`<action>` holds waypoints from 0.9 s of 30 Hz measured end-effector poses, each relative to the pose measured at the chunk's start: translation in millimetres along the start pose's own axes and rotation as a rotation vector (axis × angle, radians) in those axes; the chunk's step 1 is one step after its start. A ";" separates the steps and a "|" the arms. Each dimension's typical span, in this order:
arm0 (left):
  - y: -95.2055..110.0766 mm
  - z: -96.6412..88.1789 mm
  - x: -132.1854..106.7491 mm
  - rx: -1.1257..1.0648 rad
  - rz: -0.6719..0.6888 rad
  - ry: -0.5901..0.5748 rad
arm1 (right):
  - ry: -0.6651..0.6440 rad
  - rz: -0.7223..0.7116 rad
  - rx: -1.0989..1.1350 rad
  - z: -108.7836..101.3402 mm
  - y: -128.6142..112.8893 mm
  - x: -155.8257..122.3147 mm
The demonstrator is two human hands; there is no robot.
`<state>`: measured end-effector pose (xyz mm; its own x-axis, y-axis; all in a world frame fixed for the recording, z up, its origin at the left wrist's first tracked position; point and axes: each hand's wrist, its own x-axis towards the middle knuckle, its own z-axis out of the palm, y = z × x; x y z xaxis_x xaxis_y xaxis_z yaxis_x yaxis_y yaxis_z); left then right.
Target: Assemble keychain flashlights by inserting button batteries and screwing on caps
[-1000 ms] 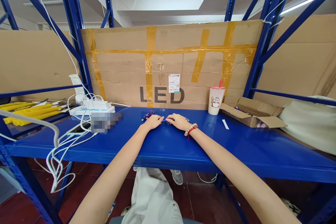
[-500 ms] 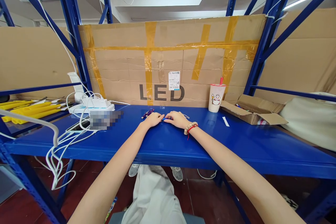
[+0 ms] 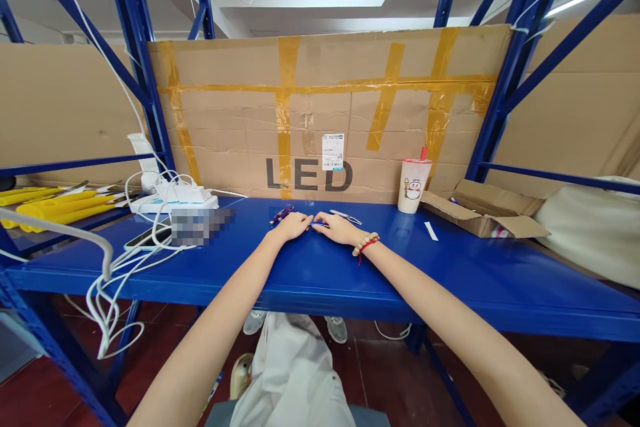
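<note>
Compared with the frame half a second earlier, the slender silver-toned tool (image 3: 346, 217) behind the right hand (image 3: 340, 228) is exposed over a greater length. The slim blue object (image 3: 319, 223) also shows more clearly between the two hands, and a pale shoe (image 3: 241, 375) has come into view at the lower left. Both forearms remain extended over the blue shelf (image 3: 310, 273).

Right hand: fingers curled narrow, holding the blue object near the shelf surface. Left hand (image 3: 294, 225): fingers drawn together, tips at the left end of the same object; whether they grip or only touch it cannot be told. A dark purple item (image 3: 281, 215) lies just beyond the left hand.

Materials: the shelf is smooth and glossy, with a straight front edge. The rear panel (image 3: 230, 133) is creased brown cardboard, crossed by shiny amber tape (image 3: 289, 67) and printed LED. The bracelet (image 3: 367, 244) on the right wrist consists of round pale beads and red cord. The cup (image 3: 413, 188) is white and tapered, with a red straw (image 3: 423, 153). Beside it stands a carton (image 3: 485, 228) with open, flat flaps
</note>
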<state>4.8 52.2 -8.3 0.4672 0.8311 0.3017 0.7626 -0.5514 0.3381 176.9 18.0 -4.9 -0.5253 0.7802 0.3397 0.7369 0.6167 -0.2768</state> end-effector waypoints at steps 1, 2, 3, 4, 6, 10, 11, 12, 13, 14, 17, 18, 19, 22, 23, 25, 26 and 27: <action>-0.4 0.5 0.1 0.004 0.002 0.002 | -0.007 -0.006 0.011 0.3 0.8 0.5; -0.7 1.0 0.2 0.009 0.003 0.003 | -0.015 -0.011 0.017 0.7 1.7 1.1; -0.8 1.4 0.3 0.014 0.005 0.002 | -0.021 -0.015 0.019 1.2 2.6 1.8; -0.9 1.8 0.4 0.017 0.007 0.004 | -0.024 -0.018 0.019 1.7 3.6 2.5; -0.7 2.5 0.7 0.019 0.011 0.017 | -0.023 -0.019 0.023 2.8 5.9 4.1; 0.3 2.9 1.4 0.028 0.007 0.019 | -0.026 0.000 0.012 4.8 10.0 6.9; 0.7 2.7 1.4 0.031 0.008 0.016 | -0.030 0.007 0.006 5.0 10.6 7.3; 1.2 2.5 1.3 0.031 0.007 0.013 | -0.033 0.011 0.003 5.1 10.9 7.5; 1.7 2.3 1.1 0.028 0.006 0.011 | -0.032 0.009 0.004 5.1 10.9 7.5; 2.3 2.0 0.7 0.022 0.008 0.011 | -0.025 0.001 0.007 5.0 10.6 7.3; 4.4 1.3 -0.7 0.009 0.016 0.003 | -0.011 -0.006 0.009 4.2 8.0 7.0; 4.9 1.1 -1.1 0.010 0.010 -0.001 | -0.017 0.012 -0.004 4.0 6.9 7.1; 5.4 1.0 -1.3 0.016 -0.004 -0.004 | -0.013 0.032 -0.036 3.8 5.8 7.3; 6.0 1.0 -1.1 0.036 -0.018 -0.013 | -0.013 0.064 -0.109 3.7 2.7 8.0; 5.9 1.3 -0.8 0.039 -0.021 -0.024 | -0.017 0.067 -0.105 3.7 2.0 7.9; 5.2 2.2 0.1 0.049 -0.018 -0.033 | -0.020 0.081 -0.114 3.8 1.1 7.2; 4.7 2.9 0.5 0.052 -0.020 -0.032 | -0.018 0.078 -0.122 3.9 1.1 6.6; 4.2 3.6 0.8 0.054 -0.022 -0.029 | -0.019 0.078 -0.130 4.1 1.4 6.0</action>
<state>10.0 50.8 -9.8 0.4624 0.8451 0.2683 0.7953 -0.5291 0.2959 173.0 24.0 -7.0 -0.4713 0.8278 0.3043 0.8241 0.5363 -0.1825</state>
